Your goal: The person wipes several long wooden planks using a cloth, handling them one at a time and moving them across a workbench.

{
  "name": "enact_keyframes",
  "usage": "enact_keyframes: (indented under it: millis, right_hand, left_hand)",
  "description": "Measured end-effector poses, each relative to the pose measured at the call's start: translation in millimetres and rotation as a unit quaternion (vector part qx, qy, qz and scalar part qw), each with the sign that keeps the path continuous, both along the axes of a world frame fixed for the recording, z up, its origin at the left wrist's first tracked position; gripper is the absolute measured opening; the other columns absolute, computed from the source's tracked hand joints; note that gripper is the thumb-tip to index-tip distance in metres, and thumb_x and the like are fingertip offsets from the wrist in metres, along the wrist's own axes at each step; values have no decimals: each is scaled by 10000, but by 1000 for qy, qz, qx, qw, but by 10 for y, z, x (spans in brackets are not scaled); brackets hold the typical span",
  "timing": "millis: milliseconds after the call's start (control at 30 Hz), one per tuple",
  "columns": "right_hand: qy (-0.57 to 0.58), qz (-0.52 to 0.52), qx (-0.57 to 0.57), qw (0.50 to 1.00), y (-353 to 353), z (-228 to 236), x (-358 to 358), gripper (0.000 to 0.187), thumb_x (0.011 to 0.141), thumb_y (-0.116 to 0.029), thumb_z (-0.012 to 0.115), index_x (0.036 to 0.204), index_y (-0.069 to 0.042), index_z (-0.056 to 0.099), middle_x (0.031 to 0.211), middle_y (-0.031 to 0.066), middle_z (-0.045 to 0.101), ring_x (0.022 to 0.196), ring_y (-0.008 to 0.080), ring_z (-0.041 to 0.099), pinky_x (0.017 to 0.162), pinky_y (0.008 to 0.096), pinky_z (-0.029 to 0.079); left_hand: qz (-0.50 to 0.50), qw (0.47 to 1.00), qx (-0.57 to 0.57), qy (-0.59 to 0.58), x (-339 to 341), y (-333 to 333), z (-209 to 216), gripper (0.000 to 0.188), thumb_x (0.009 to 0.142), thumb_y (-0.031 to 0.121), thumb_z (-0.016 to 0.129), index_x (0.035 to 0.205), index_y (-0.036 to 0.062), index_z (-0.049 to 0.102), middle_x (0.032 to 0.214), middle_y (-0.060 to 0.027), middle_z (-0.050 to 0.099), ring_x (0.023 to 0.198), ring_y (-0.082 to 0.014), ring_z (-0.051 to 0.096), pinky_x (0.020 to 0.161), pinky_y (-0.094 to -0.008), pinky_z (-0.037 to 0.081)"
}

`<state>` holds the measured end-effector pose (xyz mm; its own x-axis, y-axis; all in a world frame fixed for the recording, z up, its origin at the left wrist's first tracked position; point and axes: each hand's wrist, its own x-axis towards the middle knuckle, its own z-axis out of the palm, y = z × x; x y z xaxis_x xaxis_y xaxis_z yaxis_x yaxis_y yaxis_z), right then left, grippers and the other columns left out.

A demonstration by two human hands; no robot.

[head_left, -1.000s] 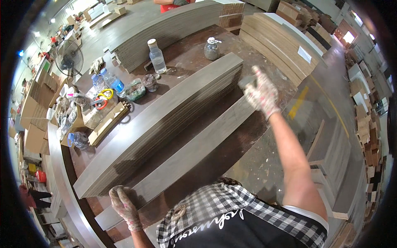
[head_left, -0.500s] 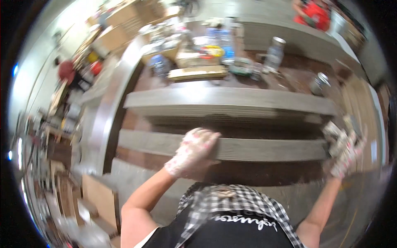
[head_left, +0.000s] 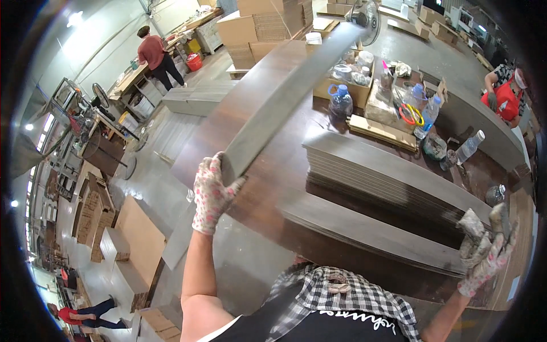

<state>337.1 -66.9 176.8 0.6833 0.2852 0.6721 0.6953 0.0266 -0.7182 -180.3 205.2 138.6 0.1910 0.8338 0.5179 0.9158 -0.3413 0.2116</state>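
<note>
My left hand (head_left: 212, 196), in a white glove with pink dots, is closed round the near end of a long grey board (head_left: 290, 97). The board slants up and away to the right, across the brown table (head_left: 250, 208). My right hand (head_left: 487, 265), gloved alike, is closed on a crumpled, stained rag (head_left: 476, 236) at the right end of the stacks. A greyish piece also sticks up by its fingers; its kind is unclear. Between the hands lie a near stack of grey boards (head_left: 370, 228) and a taller far stack (head_left: 387, 168).
Beyond the stacks stand a blue-tinted jug (head_left: 340, 102), scissors (head_left: 411, 114), clear bottles (head_left: 470, 145) and a box of supplies (head_left: 364, 85). A fan (head_left: 364, 21) is at the back. Cardboard (head_left: 137, 239) lies left on the floor. Other people (head_left: 154, 54) are farther off.
My left hand has gone from the near stack to the left and now holds up a long board. The view has turned left. The rag stays in my right hand.
</note>
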Motion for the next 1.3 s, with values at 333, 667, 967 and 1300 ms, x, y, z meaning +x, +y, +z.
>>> enact_keyframes:
  millis: [333, 667, 967, 1300]
  right_hand:
    - [74, 69, 20, 995, 701, -140, -882, 517, 1025, -186, 517, 1503, -22, 407, 1512, 154, 438, 1330, 254, 474, 1121, 386, 376]
    - [135, 68, 50, 987, 682, -241, -876, 509, 1027, -170, 515, 1495, -6, 399, 1526, 149, 409, 1322, 261, 487, 1105, 399, 407]
    - [212, 118, 55, 969, 660, -505, -753, 481, 1031, -126, 493, 1492, -16, 411, 1498, 136, 443, 1276, 246, 530, 1073, 384, 449]
    - [235, 272, 6, 933, 955, -547, -1178, 544, 1042, -289, 473, 1491, 9, 399, 1535, 141, 422, 1334, 282, 504, 1051, 394, 468]
  left_hand:
    - [118, 975, -182, 40, -454, 1809, -979, 731, 797, 558, 758, 1185, -39, 590, 1186, -228, 602, 1085, -382, 629, 949, -440, 523]
    - [142, 960, -233, 67, -136, 2121, -1253, 814, 773, 575, 782, 1284, -8, 533, 1328, -204, 551, 1140, -339, 643, 920, -434, 560]
    - [120, 960, -247, 56, -112, 2187, -1263, 814, 759, 562, 800, 1291, 5, 534, 1383, -205, 520, 1165, -350, 626, 946, -448, 540]
    - [-336, 852, -189, -355, 1418, -35, -217, 727, 864, 146, 738, 1490, 56, 379, 1374, -146, 513, 1245, -256, 541, 1027, -403, 483]
